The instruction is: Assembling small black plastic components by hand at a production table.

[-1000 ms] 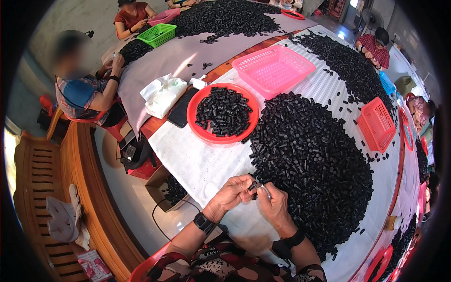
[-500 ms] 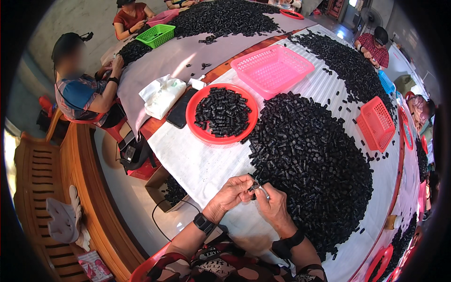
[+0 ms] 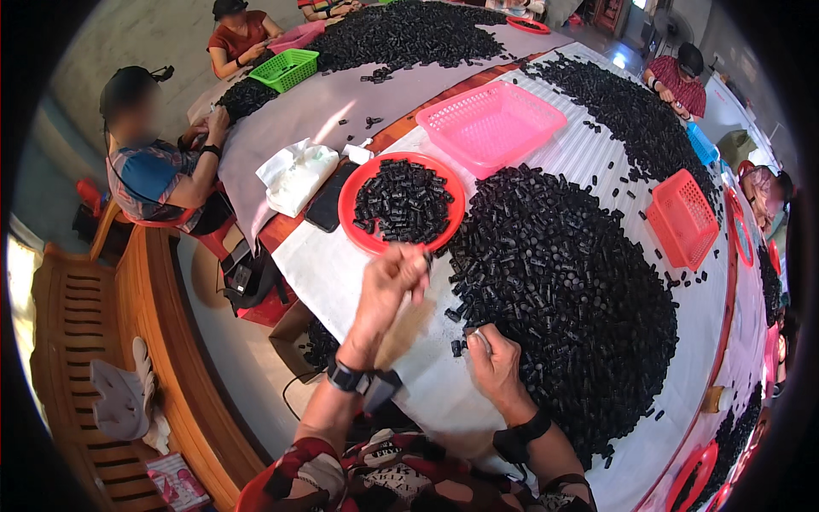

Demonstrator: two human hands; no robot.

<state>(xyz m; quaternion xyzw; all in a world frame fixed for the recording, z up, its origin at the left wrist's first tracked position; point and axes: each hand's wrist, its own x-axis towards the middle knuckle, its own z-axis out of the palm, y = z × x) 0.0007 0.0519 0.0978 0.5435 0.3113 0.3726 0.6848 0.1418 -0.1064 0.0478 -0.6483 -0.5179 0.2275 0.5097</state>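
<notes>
My left hand (image 3: 394, 277), blurred by motion, is raised at the near rim of a round red tray (image 3: 348, 224). Its fingers are pinched together, with a small black plastic part (image 3: 428, 255) showing at their tips. Many similar parts fill the tray. My right hand (image 3: 496, 363) is closed at the near left edge of a large heap of black plastic parts (image 3: 563, 282). Something small and greyish shows by its thumb, too little to name. Loose black parts (image 3: 458, 348) lie on the white cloth beside that hand.
A pink basket (image 3: 490, 128) stands beyond the tray, a red basket (image 3: 682, 218) to the right. Left of the tray lie a dark phone (image 3: 328, 200) and a white tissue pack (image 3: 296, 177). Other people (image 3: 162, 162) sit round the tables. A wooden bench (image 3: 171, 341) is at left.
My left hand has left my right hand and moved up and left to the tray with a black part. My right hand stays near its place, fingers now closed by the heap.
</notes>
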